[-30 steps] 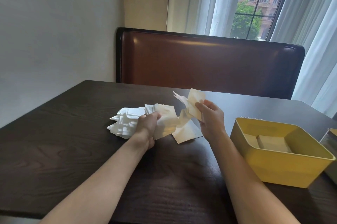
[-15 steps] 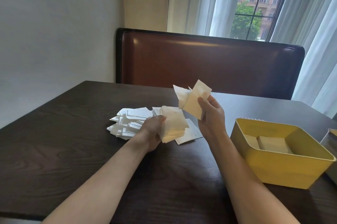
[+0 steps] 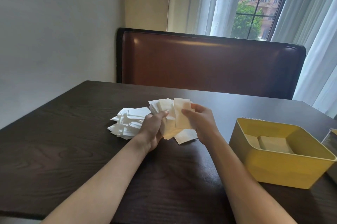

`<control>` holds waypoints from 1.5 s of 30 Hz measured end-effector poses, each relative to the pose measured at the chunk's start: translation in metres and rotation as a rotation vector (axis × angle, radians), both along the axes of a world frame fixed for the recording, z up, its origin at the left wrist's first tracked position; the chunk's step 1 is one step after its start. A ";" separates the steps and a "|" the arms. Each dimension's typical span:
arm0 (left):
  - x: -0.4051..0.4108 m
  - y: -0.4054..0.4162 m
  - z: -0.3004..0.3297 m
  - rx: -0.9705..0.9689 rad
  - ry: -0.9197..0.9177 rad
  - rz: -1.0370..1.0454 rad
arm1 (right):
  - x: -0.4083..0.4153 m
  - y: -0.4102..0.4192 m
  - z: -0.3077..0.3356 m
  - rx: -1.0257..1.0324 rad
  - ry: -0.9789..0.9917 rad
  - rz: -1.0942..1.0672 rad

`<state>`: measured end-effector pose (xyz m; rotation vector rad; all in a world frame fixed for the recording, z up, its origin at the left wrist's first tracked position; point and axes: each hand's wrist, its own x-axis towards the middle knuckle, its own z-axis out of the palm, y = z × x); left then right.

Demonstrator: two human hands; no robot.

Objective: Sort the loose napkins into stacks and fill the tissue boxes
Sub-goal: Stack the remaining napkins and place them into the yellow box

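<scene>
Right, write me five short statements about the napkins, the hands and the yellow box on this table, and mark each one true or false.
1. Both hands hold a bunch of napkins above the table. True: the left hand and the right hand grip the held napkins between them.
2. The yellow box is empty. False: napkin stacks lie inside it.
3. A loose pile of white napkins lies on the table, to the left of the left hand. True.
4. The yellow box stands to the left of both arms. False: it stands to the right of the right arm.
5. The box is closed with a lid. False: its top is open.
</scene>
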<state>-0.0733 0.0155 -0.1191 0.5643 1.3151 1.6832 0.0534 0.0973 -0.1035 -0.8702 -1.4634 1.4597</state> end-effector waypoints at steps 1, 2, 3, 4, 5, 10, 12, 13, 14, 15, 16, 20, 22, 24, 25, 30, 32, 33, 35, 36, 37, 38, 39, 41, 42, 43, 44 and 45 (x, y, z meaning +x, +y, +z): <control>0.000 0.000 0.000 -0.010 0.010 0.016 | 0.001 0.001 0.001 0.000 0.013 -0.018; 0.001 0.001 -0.001 -0.014 0.016 0.026 | 0.002 0.001 0.001 -0.003 0.028 -0.026; 0.001 0.002 -0.001 -0.016 0.020 0.033 | 0.003 0.002 0.002 -0.011 0.040 -0.022; 0.001 0.003 -0.003 -0.020 0.023 0.043 | 0.003 0.002 0.002 -0.019 0.049 -0.010; 0.001 0.003 -0.003 -0.022 0.028 0.053 | 0.003 0.002 0.002 -0.019 0.050 0.004; -0.001 0.004 -0.003 -0.048 0.045 0.074 | 0.001 0.002 0.002 0.003 0.062 -0.059; -0.002 0.003 -0.002 -0.059 0.031 0.032 | 0.002 0.004 0.003 0.015 0.081 -0.117; -0.002 0.003 -0.002 -0.053 0.020 0.009 | 0.002 0.005 0.002 0.037 0.075 -0.144; -0.002 0.005 -0.004 -0.046 0.025 0.003 | 0.002 0.005 0.002 0.065 0.059 -0.174; -0.002 0.005 -0.006 -0.044 0.048 0.016 | 0.001 0.005 0.002 0.092 0.041 -0.205; -0.003 0.007 -0.007 -0.052 0.085 0.048 | 0.001 0.005 0.002 0.105 0.034 -0.237; -0.006 0.009 -0.011 -0.099 0.141 0.101 | 0.005 0.002 0.009 0.022 0.192 -0.180; -0.005 0.008 -0.008 -0.079 0.066 0.033 | 0.006 0.001 0.011 0.003 0.298 -0.052; -0.002 0.006 -0.004 -0.024 -0.016 -0.037 | 0.003 -0.001 0.010 0.086 0.203 -0.003; -0.001 0.006 -0.003 0.009 -0.043 -0.061 | 0.001 -0.001 0.008 0.148 0.097 0.001; 0.002 0.003 -0.003 0.052 0.063 -0.097 | -0.003 -0.009 0.007 0.196 -0.096 0.060; 0.002 0.003 -0.004 0.047 0.076 -0.001 | -0.003 -0.005 0.007 0.207 -0.066 0.038; 0.001 0.004 -0.004 0.048 0.059 0.058 | -0.003 -0.002 0.005 0.235 -0.079 0.018; -0.001 0.005 -0.003 0.066 0.022 0.153 | -0.003 0.000 0.002 0.246 -0.145 0.009; -0.002 0.006 -0.002 0.088 0.003 0.189 | -0.004 -0.001 0.001 0.227 -0.180 0.035; -0.002 0.007 -0.002 0.118 -0.022 0.208 | -0.005 -0.003 0.000 0.215 -0.208 0.075; -0.003 0.007 -0.001 0.148 -0.045 0.213 | -0.005 -0.006 0.000 0.219 -0.221 0.112; -0.003 0.007 -0.001 0.171 -0.067 0.207 | -0.006 -0.008 0.000 0.239 -0.225 0.122; -0.002 0.006 -0.001 0.199 -0.093 0.167 | -0.006 -0.007 0.000 0.253 -0.193 0.087; -0.001 0.006 -0.001 0.210 -0.096 0.145 | -0.005 -0.007 0.001 0.232 -0.166 0.064; -0.001 0.005 0.000 0.217 -0.091 0.132 | -0.004 -0.006 0.002 0.215 -0.141 0.033; -0.002 0.004 0.000 0.215 -0.076 0.126 | -0.002 -0.005 0.002 0.204 -0.119 0.000; -0.002 0.004 0.000 0.208 -0.055 0.120 | -0.002 -0.002 0.001 0.204 -0.105 -0.041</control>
